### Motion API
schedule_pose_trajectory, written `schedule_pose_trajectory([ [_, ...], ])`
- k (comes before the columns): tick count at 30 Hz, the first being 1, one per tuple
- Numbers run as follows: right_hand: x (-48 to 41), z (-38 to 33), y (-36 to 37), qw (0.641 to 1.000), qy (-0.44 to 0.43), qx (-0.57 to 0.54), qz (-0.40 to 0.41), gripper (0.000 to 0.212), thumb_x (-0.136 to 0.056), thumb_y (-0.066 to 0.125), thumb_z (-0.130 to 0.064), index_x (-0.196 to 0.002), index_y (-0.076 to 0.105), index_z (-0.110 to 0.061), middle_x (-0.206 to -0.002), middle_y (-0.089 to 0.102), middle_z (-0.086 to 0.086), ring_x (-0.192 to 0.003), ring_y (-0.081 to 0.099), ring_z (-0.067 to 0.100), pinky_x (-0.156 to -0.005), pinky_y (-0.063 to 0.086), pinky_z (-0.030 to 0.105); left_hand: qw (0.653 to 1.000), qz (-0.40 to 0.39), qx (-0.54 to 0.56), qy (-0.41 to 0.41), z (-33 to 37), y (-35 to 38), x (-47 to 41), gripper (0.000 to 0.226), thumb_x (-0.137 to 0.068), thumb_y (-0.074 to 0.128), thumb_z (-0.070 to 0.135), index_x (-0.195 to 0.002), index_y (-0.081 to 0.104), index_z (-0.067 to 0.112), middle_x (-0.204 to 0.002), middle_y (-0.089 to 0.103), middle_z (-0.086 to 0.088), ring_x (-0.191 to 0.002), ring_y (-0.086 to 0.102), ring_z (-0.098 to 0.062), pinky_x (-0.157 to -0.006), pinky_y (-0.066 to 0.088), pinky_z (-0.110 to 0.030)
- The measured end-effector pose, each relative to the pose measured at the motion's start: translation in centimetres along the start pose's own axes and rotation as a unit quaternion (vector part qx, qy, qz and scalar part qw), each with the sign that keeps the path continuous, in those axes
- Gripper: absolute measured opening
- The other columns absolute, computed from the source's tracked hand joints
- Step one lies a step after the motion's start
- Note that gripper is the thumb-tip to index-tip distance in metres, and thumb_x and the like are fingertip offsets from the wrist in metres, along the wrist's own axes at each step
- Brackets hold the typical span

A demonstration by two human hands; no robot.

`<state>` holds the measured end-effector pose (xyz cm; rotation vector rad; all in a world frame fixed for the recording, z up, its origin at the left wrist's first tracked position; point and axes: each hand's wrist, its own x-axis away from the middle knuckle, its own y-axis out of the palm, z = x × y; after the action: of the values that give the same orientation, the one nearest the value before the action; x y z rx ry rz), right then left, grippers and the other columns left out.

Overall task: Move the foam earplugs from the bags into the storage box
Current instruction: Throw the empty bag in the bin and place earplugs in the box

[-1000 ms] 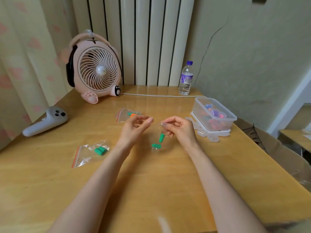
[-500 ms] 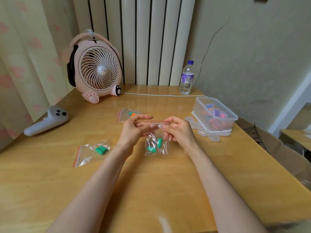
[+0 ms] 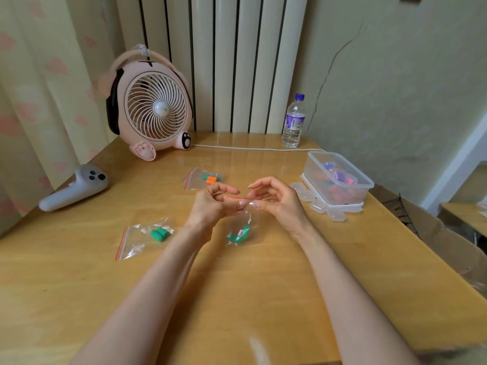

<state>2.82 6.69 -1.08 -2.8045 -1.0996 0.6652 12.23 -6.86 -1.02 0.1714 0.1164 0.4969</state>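
- hands: left hand [image 3: 208,209] and right hand [image 3: 282,204] meet over the middle of the light wooden table [image 3: 237,299]. each pinches one end of the red seal strip on a small clear plastic zip bag [image 3: 241,222]. fingers curl tight on the strip, nothing else in either hand.
- why held so, my read: both pinches sit at the mouth so the strip can be pulled apart. bag hangs below the fingers, which keeps the contents at the bottom. bottom edge on or just off the table, cannot tell.
- green foam earplugs [image 3: 238,236] sit at the bottom of the held bag. looks like two, blurred through the plastic.
- step: opening. nothing tipped out of this bag yet.
- clear rectangular plastic storage box [image 3: 366,184] stands open near the right hand, resting on its clear lid [image 3: 328,214]. probably placed there for a short reach. mixed coloured earplugs already inside, too jumbled to count.
- bags: three. second zip bag [image 3: 134,241] lies flat left of the left forearm with green earplugs [image 3: 160,234], two. third zip bag [image 3: 196,180] lies just beyond the hands with green and orange earplugs [image 3: 210,179], one of each.
- rest, one each at the back and left: pink round desk fan [image 3: 155,114], clear water bottle [image 3: 293,125], white handheld controller [image 3: 73,189], white cable [image 3: 250,148].
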Motion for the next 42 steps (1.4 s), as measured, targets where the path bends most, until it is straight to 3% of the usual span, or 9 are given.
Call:
schedule_pose_trajectory([
  [5,0.0,0.1,0.2,1.0,0.009,0.009,-0.028,0.027,-0.073,0.068,0.011,-0.077,0.062,-0.015,-0.078,0.063,-0.004,-0.074,0.058,0.004,-0.071,0.047,0.017,0.999,0.021,-0.033,-0.007,-0.3,-0.1,-0.3,0.026,-0.066,0.074,-0.01,-0.07,0.055,0.008,-0.064,0.055,-0.009,-0.044,0.055,-0.005,-0.05,0.048,-0.017],
  [10,0.0,0.3,0.1,0.999,0.021,0.01,-0.032,0.025,-0.072,0.071,0.008,-0.07,0.06,-0.014,-0.073,0.062,-0.001,-0.072,0.057,0.008,-0.072,0.045,0.023,0.998,0.022,-0.058,0.001,-0.5,-0.1,-0.3,0.025,-0.063,0.079,-0.002,-0.066,0.056,0.008,-0.063,0.053,-0.009,-0.045,0.048,-0.007,-0.047,0.043,-0.016],
  [13,0.1,0.1,0.0,1.0,0.015,0.002,-0.022,0.022,-0.065,0.074,0.004,-0.063,0.059,-0.011,-0.077,0.062,0.001,-0.075,0.058,0.009,-0.073,0.046,0.026,0.998,0.008,-0.068,0.002,-0.5,0.0,-0.1,0.02,-0.068,0.077,-0.001,-0.071,0.058,0.006,-0.064,0.053,-0.008,-0.043,0.049,-0.005,-0.044,0.043,-0.014],
  [18,0.3,-0.4,-0.5,0.997,0.018,-0.066,-0.019,0.013,-0.056,0.066,-0.001,-0.056,0.055,-0.007,-0.069,0.061,0.001,-0.069,0.056,0.009,-0.065,0.046,0.017,0.995,-0.062,-0.068,-0.027,-0.3,-0.2,-0.1,0.012,-0.072,0.072,0.003,-0.079,0.063,0.006,-0.06,0.064,-0.002,-0.05,0.059,-0.006,-0.048,0.047,-0.015],
  [24,0.2,-0.3,-0.8,0.993,0.029,-0.113,-0.025,0.022,-0.058,0.062,0.0,-0.051,0.057,-0.02,-0.067,0.063,-0.002,-0.068,0.056,0.01,-0.065,0.045,0.018,0.995,-0.076,-0.046,-0.056,-0.3,-0.2,0.0,0.015,-0.074,0.069,-0.002,-0.083,0.063,0.008,-0.058,0.065,0.003,-0.049,0.06,-0.005,-0.047,0.048,-0.016],
  [31,0.5,-0.7,-0.7,0.996,0.044,-0.07,-0.028,0.016,-0.076,0.064,0.004,-0.069,0.054,-0.007,-0.054,0.058,-0.001,-0.05,0.05,0.002,-0.049,0.036,0.012,0.988,-0.122,-0.094,0.001,-0.2,-0.1,0.1,0.024,-0.07,0.07,0.028,-0.087,0.064,0.013,-0.081,0.063,-0.001,-0.074,0.055,-0.011,-0.069,0.042,-0.024],
  [34,0.4,-0.5,-0.4,0.996,0.065,-0.054,-0.022,0.015,-0.083,0.06,0.006,-0.073,0.054,-0.005,-0.06,0.054,0.006,-0.05,0.05,0.006,-0.052,0.039,0.013,0.988,-0.101,-0.114,0.021,-0.1,0.0,0.2,0.022,-0.074,0.065,0.036,-0.078,0.063,0.015,-0.076,0.062,0.005,-0.07,0.05,-0.005,-0.067,0.037,-0.019],
  [38,0.2,-0.1,-0.2,0.996,0.083,-0.03,-0.027,0.009,-0.085,0.063,-0.004,-0.085,0.056,-0.009,-0.072,0.056,0.008,-0.058,0.053,0.013,-0.053,0.043,0.021,0.991,-0.063,-0.103,0.062,-0.1,0.1,0.1,0.015,-0.085,0.063,0.022,-0.072,0.059,0.014,-0.061,0.059,0.015,-0.055,0.044,0.002,-0.055,0.035,-0.011],
  [42,0.1,-0.1,-0.2,0.99,0.116,-0.079,-0.022,0.03,-0.082,0.067,-0.002,-0.107,0.054,-0.012,-0.103,0.057,0.013,-0.065,0.063,0.025,-0.054,0.053,0.03,0.997,0.012,-0.05,0.056,-0.3,-0.1,-0.3,0.02,-0.089,0.059,0.015,-0.071,0.052,0.013,-0.064,0.062,0.006,-0.049,0.039,-0.005,-0.05,0.033,-0.014],
])
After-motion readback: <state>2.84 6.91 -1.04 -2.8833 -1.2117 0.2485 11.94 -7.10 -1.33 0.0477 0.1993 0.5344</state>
